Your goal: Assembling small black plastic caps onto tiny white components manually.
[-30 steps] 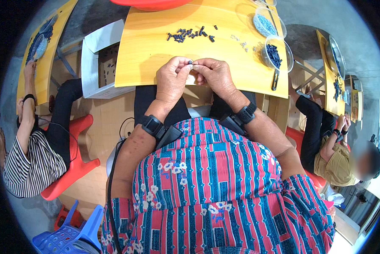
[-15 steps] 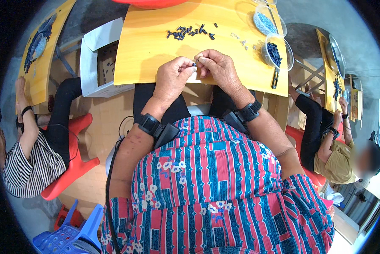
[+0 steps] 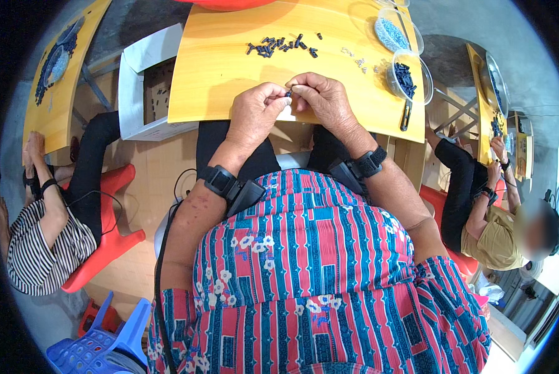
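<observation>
My left hand (image 3: 255, 112) is closed in a pinch on a small dark plastic part (image 3: 288, 94) above the front edge of the yellow table (image 3: 217, 93). Right beside it, my right hand (image 3: 324, 103) pinches with thumb and forefinger at the top of that part. Whatever the right fingertips hold is too small to make out. Farther back lies a loose pile of small dark parts (image 3: 268, 47). Tiny clear pieces (image 3: 360, 62) are scattered to its right.
At the table's right edge stand a clear tub of dark parts (image 3: 404, 80) and a tub of light blue pieces (image 3: 390, 34). A dark-handled tool (image 3: 406, 116) lies near them. An open white box (image 3: 151, 87) adjoins the left edge. Co-workers sit on both sides, on red chairs (image 3: 114, 212).
My hands stay nearly in place, their fingertips shifting slightly around the dark part. The co-worker at left has moved an arm; the one at right has raised a hand slightly.
</observation>
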A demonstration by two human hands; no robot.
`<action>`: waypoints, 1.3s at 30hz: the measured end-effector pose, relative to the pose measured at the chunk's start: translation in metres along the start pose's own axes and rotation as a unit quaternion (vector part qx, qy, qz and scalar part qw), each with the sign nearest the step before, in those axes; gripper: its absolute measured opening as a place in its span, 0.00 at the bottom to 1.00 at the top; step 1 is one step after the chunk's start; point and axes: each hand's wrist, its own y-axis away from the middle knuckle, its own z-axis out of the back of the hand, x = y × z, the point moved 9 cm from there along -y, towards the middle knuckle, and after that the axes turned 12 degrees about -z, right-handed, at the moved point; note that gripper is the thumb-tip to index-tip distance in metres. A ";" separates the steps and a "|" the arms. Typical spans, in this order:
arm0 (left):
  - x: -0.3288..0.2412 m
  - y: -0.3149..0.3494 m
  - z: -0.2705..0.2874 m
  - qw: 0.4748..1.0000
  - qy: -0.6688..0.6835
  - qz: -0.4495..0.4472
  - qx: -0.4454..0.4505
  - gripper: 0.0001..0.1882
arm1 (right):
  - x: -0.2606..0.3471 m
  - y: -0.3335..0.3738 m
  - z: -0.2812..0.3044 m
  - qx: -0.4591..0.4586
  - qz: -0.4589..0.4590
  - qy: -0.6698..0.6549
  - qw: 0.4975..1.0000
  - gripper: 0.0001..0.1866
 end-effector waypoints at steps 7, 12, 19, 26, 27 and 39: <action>-0.001 0.001 0.000 1.000 -0.012 0.001 0.003 0.07 | 0.014 0.004 0.002 -0.026 0.062 0.088 0.994 0.06; -0.002 0.001 0.000 1.000 -0.022 -0.001 0.008 0.07 | 0.022 0.007 0.001 -0.029 0.079 0.125 0.989 0.05; 0.000 0.000 0.001 1.000 -0.023 -0.001 0.002 0.07 | 0.039 0.013 -0.005 -0.034 0.154 0.224 0.962 0.07; 0.001 0.001 0.002 1.000 -0.018 0.000 -0.010 0.07 | 0.041 0.022 -0.012 -0.069 0.230 0.300 0.923 0.11; 0.001 0.001 0.002 1.000 -0.022 0.002 -0.012 0.06 | 0.041 0.024 -0.013 -0.078 0.241 0.300 0.920 0.11; 0.019 -0.002 0.000 0.995 0.081 0.064 -0.011 0.08 | 0.004 0.008 -0.004 -0.005 0.071 0.052 0.996 0.15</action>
